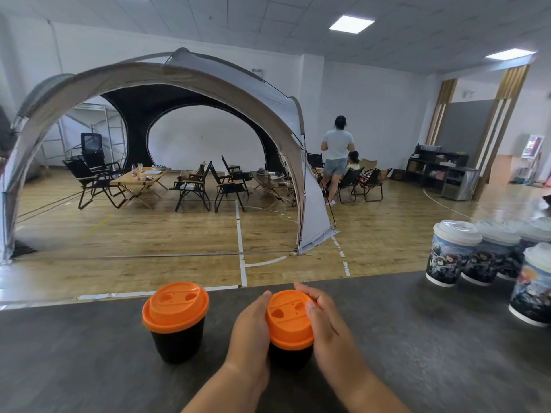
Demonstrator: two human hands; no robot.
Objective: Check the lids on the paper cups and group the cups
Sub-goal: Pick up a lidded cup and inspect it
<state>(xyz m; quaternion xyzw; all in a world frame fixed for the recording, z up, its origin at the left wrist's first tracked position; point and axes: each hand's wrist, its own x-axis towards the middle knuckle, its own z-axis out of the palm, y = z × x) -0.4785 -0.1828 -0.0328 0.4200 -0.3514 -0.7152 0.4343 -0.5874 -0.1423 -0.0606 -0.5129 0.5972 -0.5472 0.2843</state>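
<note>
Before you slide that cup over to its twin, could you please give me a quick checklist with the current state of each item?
1. Both hands on the held cup: left hand and right hand flank its lid: ok.
2. Lid seated all round: near rim hidden: cannot tell.
3. Second orange cup upright, lid on: ok.
4. Counter between them bare: ok.
5. Printed cups stand apart at right: ok.

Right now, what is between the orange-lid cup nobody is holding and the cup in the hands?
In the head view, only the left hand and bare dark countertop lie between the free orange-lid cup and the held cup.
</note>
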